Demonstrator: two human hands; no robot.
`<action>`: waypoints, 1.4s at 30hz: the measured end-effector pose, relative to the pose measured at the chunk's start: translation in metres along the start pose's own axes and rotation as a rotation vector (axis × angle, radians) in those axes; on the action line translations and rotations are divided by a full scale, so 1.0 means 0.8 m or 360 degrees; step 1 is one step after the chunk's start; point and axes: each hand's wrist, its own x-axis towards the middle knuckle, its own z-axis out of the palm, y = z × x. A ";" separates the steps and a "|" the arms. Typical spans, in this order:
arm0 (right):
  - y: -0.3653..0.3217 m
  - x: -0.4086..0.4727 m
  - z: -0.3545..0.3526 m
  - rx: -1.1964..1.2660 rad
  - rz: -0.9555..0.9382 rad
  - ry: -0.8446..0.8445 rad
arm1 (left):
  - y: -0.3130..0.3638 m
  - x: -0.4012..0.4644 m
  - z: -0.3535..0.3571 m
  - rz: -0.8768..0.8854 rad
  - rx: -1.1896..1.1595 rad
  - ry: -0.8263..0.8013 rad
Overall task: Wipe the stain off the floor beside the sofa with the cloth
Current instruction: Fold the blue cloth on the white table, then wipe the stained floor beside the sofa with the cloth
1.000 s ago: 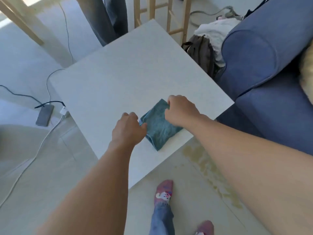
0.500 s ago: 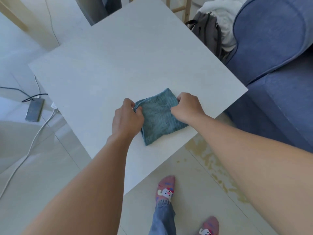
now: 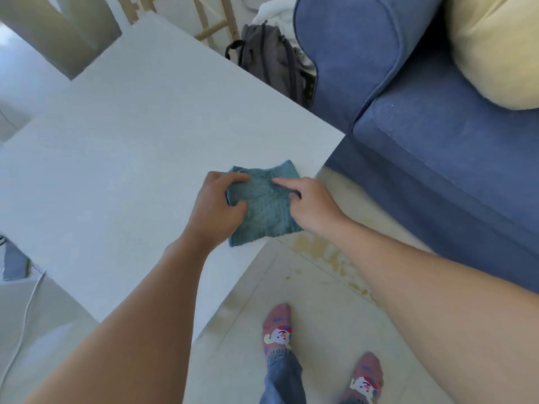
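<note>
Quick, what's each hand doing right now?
Left hand: closed on the left edge of the teal cloth, on the table.
Right hand: mostly open, index finger resting on the cloth, not gripping.

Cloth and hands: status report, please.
Left hand gripping cloth on table; right hand resting on it. Stain unwiped. Nothing blocking.

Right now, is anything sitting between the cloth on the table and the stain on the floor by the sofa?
Nothing visible. The cloth lies at the table corner under both hands, left hand and right hand. The stain is on bare floor just below that corner, along the sofa base.
</note>
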 end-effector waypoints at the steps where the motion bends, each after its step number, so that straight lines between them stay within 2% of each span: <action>1: 0.014 -0.004 -0.008 0.0008 0.0017 0.0060 | 0.013 0.004 0.016 0.0044 0.0010 -0.0002; 7: 0.132 -0.048 -0.100 0.0118 0.0240 0.0362 | 0.097 0.025 0.163 0.0413 0.0213 -0.0268; 14: 0.320 -0.137 -0.185 0.0149 0.0562 0.0580 | 0.160 0.013 0.383 0.0615 0.0486 -0.0705; 18: 0.440 -0.174 -0.177 0.0193 0.0722 0.0682 | 0.136 0.001 0.516 0.0679 0.0674 -0.0895; 24: 0.651 -0.203 -0.105 0.0265 0.1002 0.0815 | 0.042 -0.012 0.720 0.0861 0.0866 -0.1195; 31: 0.829 -0.176 -0.076 0.0219 0.1054 0.0905 | -0.023 0.031 0.886 0.1076 0.0920 -0.1381; 37: 0.927 -0.149 -0.112 0.0118 0.1048 0.1023 | 0.002 0.079 1.013 0.1242 0.1146 -0.1452; 42: 0.941 -0.163 -0.141 0.0287 0.1174 0.1077 | 0.018 0.064 1.022 0.1278 0.1173 -0.1349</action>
